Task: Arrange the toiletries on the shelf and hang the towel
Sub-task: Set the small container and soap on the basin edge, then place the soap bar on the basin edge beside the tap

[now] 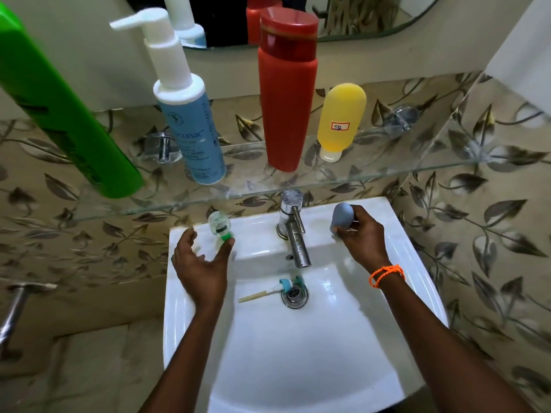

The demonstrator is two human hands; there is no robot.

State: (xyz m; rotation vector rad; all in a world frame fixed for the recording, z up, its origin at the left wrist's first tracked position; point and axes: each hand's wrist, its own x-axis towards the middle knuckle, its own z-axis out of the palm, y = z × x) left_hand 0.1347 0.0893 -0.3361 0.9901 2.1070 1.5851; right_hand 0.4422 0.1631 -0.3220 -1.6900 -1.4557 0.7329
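On the glass shelf [387, 165] stand a green bottle [59, 108], a blue pump bottle [193, 126], a red bottle [286, 93] and a small yellow bottle [340, 120] upside down on its cap. My right hand [362, 234] grips a grey rounded bottle [342, 214] over the sink's back right rim. My left hand [199, 257] is spread open on the back left rim, its thumb tip touching a small clear bottle with a green cap [220, 224]. A toothbrush [269, 292] lies in the basin by the drain. No towel is in view.
The white sink [298, 368] sits below the shelf, with a chrome tap [293, 231] at the back middle between my hands. A mirror [357, 13] hangs above the shelf. A metal bar [15, 311] juts out at the left. Patterned tiles cover the wall.
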